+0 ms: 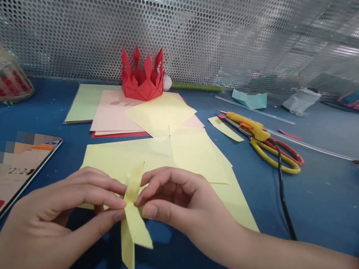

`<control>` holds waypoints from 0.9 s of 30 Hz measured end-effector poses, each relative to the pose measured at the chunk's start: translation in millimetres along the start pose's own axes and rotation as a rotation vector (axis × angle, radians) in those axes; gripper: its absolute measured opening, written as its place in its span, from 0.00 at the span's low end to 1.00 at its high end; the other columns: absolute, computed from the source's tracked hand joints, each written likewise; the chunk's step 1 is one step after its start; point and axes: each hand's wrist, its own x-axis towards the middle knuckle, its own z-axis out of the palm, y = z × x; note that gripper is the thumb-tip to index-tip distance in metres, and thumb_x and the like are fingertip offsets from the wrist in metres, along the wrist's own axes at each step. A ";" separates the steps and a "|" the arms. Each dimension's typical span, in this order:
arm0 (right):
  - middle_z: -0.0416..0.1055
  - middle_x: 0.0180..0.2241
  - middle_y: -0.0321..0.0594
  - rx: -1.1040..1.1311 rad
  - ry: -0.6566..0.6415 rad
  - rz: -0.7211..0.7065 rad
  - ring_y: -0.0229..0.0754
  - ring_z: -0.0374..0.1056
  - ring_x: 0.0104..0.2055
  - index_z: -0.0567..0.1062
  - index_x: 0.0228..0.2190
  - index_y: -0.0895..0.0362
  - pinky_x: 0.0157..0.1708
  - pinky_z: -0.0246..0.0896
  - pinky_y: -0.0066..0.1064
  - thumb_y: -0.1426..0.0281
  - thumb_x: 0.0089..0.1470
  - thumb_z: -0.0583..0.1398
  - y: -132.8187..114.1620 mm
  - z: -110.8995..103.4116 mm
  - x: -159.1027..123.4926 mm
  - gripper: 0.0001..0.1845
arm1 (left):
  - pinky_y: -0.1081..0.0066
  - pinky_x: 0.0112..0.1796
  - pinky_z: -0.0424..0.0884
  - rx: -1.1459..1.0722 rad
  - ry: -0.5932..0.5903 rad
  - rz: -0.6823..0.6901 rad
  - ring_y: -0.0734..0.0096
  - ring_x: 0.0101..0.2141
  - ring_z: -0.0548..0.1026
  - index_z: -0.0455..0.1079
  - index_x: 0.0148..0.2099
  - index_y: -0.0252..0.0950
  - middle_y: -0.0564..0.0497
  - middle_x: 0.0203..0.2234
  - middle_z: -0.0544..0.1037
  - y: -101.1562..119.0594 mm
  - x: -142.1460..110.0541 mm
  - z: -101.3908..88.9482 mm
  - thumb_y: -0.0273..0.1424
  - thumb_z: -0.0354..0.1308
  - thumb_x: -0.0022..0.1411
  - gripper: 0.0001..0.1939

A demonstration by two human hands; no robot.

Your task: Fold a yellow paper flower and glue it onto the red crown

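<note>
A folded yellow paper strip stands between my two hands, with an upright part on top, a narrow pinched middle and two pointed tails hanging down. My left hand pinches its middle from the left, thumb against fingertips. From the right, my right hand has its curled fingertips at the same middle, its thumb a little lower and partly behind a tail. Under and behind the hands lie yellow paper sheets. Where the right fingertips meet the paper is partly hidden.
A red paper crown stands on coloured sheets at the back. Right of these lie a yellow glue gun, scissors and a black cord. A phone and a jar are left, a perforated metal panel behind.
</note>
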 end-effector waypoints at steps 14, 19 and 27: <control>0.75 0.27 0.32 -0.141 0.103 0.086 0.31 0.68 0.29 0.80 0.24 0.59 0.31 0.65 0.21 0.71 0.36 0.77 -1.5 1.1 1.1 0.13 | 0.90 0.43 0.73 0.137 -0.002 0.084 0.84 0.36 0.82 0.77 0.36 0.57 0.73 0.36 0.83 -2.9 -0.4 -3.3 0.30 0.66 0.60 0.10; 0.75 0.27 0.33 -0.190 0.103 0.075 0.32 0.68 0.29 0.80 0.25 0.60 0.31 0.64 0.22 0.71 0.36 0.77 -0.8 0.5 1.3 0.14 | 0.90 0.45 0.72 0.141 0.000 0.073 0.84 0.36 0.83 0.77 0.35 0.58 0.73 0.35 0.84 -3.6 -2.1 -2.9 0.30 0.66 0.59 0.10; 0.74 0.25 0.31 -0.100 0.094 0.098 0.31 0.67 0.27 0.76 0.27 0.59 0.28 0.63 0.20 0.72 0.35 0.77 1.1 0.7 -1.0 0.17 | 0.91 0.43 0.72 0.139 0.028 0.027 0.85 0.36 0.83 0.77 0.34 0.57 0.74 0.35 0.84 -3.4 -3.1 -4.0 0.32 0.67 0.57 0.09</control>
